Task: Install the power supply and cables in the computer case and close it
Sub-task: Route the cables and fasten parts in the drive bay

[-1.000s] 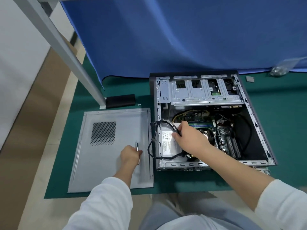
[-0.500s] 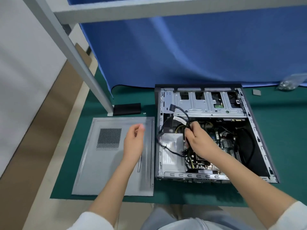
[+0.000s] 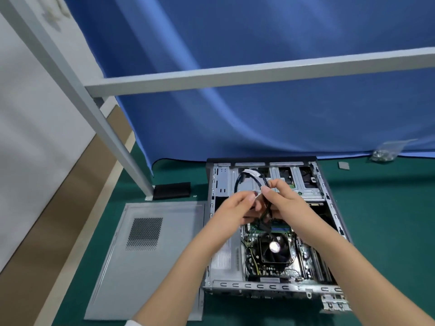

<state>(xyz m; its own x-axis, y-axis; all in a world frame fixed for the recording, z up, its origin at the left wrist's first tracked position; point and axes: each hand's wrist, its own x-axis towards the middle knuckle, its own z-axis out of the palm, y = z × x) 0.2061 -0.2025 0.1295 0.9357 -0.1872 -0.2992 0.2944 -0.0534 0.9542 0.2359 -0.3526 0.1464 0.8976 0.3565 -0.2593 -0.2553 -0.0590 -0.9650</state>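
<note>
Both hands meet above the open grey metal computer case (image 3: 329,201), which lies on its side on the green mat covering the tabletop (image 3: 388,220). The right hand (image 3: 286,200) is clamped on a bundle of thin black cables (image 3: 266,214), with thumb and curled fingers pinching the strands just above the motherboard. The left hand (image 3: 237,207) sits just beside the right hand, touching or nearly touching it, its fingers curled round the same black cables where they run between the two hands. From the right hand's fingertips a loop of the cables arcs away and to the left, ending at a white connector (image 3: 250,171) over the silver drive bays (image 3: 303,184) at the far end of the case.

Below the hands, nearer the person, a black round cooler fan (image 3: 274,248) sits on the motherboard. Under the left forearm lies the silver boxy power supply (image 3: 227,257), seated in the near left corner of the case, its label partly hidden by the arm.

To the left of the left hand, the flat grey side panel (image 3: 146,260) with a perforated vent patch lies on the mat just beside the case. Beyond it rests a small black rectangular block (image 3: 171,191). Far to the right of the right hand, near the blue cloth backdrop (image 3: 259,114), lies a clear plastic bag (image 3: 386,152) with small parts, too small to make out.
</note>
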